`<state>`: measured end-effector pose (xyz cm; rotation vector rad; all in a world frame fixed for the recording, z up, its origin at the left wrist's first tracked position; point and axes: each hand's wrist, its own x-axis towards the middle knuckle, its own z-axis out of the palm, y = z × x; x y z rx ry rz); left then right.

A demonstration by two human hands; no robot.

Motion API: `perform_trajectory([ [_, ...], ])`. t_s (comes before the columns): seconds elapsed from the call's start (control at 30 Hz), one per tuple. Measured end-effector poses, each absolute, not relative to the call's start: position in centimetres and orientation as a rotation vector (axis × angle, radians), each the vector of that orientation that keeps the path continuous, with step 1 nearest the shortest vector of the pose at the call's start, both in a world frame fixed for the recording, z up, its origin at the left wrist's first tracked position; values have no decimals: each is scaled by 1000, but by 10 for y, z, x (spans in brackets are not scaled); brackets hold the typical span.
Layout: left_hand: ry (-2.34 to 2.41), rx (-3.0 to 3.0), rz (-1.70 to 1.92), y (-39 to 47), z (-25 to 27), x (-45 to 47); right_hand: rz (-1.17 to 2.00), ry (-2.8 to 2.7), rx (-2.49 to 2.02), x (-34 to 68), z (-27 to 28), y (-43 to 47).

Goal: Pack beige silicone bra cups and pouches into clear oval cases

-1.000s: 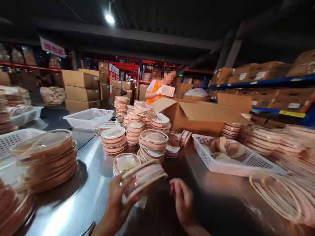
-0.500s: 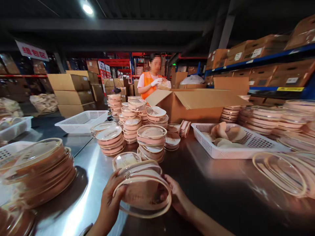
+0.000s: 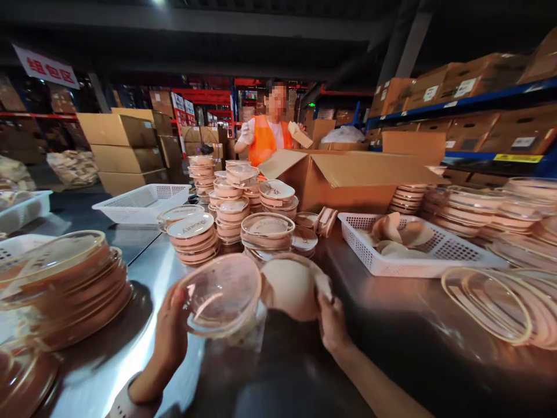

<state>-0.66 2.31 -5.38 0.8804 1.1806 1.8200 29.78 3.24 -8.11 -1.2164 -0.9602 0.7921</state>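
My left hand [image 3: 170,322] is closed on the side of a round clear-lidded case [image 3: 221,290] with a beige rim, tilted toward me. A beige moulded cup [image 3: 289,284], like a bra cup, is gripped at its right edge by my right hand [image 3: 333,322]. Case and cup are side by side above the metal table [image 3: 152,278], their near edges almost meeting. A clear plastic flap hangs under the case. Just beyond my hands stand stacks of similar round cases [image 3: 194,235], some with printed lids.
More case stacks [image 3: 73,290] stand at left and loose clear cases [image 3: 487,305] lie at right. A white basket [image 3: 413,268] holds beige cups. Another white basket [image 3: 141,212] is at back left. A person in an orange vest [image 3: 265,139] stands behind an open carton [image 3: 348,180].
My hands have moved apart. The case has gone left with my left hand, and the beige cup is now out to its right in my right hand. The co-worker's hands have spread.
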Motion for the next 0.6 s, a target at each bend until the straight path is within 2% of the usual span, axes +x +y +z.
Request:
perform_trajectory([
  [0.17, 976, 626, 1871, 27, -35, -10, 672, -1048, -1288, 317, -88, 60],
  [0.4, 886, 475, 1781, 15, -27, 2, 333, -1386, -1193, 304, -83, 40],
  [0.53, 876, 508, 1786, 15, -30, 4, 442, -2041, -1325, 296, -85, 32],
  [0.6, 900, 607, 1785, 17, -33, 4, 590, -2090, -1426, 295, -88, 32],
])
